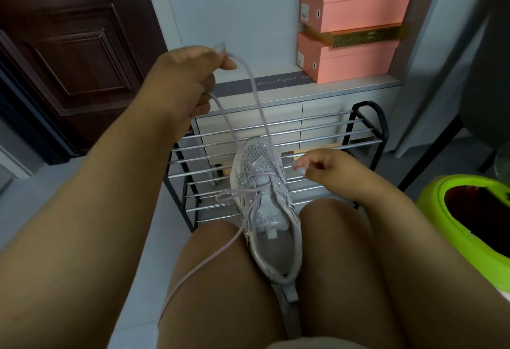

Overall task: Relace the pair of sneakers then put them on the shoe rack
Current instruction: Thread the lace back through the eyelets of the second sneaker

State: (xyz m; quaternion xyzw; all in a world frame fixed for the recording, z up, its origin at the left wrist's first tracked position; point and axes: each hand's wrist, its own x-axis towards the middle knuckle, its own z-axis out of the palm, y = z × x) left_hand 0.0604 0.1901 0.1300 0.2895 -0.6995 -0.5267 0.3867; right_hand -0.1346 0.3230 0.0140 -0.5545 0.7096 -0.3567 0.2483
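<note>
**Lacing under way, rack still waiting**

We have one sneaker [269,210] wedged between our knees, toe pointing away, its glittery mesh upper and pale rubber sole showing. The lilac lace [249,116], a soft round cord, crosses only the lower eyelets; the upper ones look unthreaded, so we judge this shoe roughly half laced. Our left hand [190,83] grips the lace, drawn up high and taut, while a loose tail trails down past our left knee. Our right hand [321,165] hovers beside the toe, fingers loosely curled, holding nothing. The second sneaker is not visible. Beyond stands the shoe rack [361,130], thin chrome bars in a black frame, with pink boxes [356,53] stacked above.
</note>
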